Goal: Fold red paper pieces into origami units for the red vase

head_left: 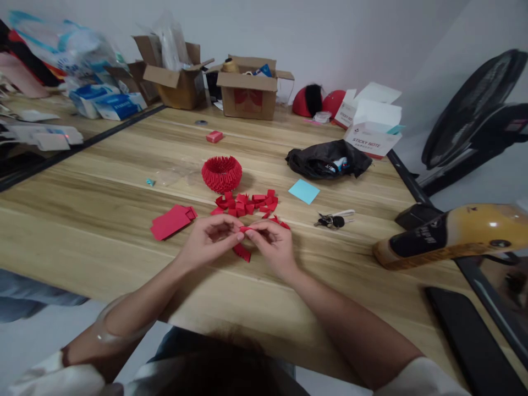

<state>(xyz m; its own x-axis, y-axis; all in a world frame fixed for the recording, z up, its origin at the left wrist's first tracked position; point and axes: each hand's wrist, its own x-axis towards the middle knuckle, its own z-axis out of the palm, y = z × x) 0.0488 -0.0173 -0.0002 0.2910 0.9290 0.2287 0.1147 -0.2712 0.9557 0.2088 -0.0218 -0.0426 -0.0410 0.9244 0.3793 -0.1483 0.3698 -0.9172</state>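
My left hand (pixel 212 239) and my right hand (pixel 272 245) meet at the fingertips, pinching one small red paper piece (pixel 245 229) between them. Just below the fingers a red paper strip (pixel 242 253) lies on the table. Beyond my hands is a loose heap of folded red paper pieces (pixel 243 205). Behind that heap stands a round red bowl shape (pixel 221 175) built from many folded paper units. To the left of my left hand lies a stack of flat red paper rectangles (pixel 173 221).
A light blue paper square (pixel 304 191), keys (pixel 333 220) and a black plastic bag (pixel 328 158) lie to the right. A large yellow bottle (pixel 449 236) and a black phone-like slab (pixel 474 341) are at the right edge. Cardboard boxes (pixel 249 91) stand at the back.
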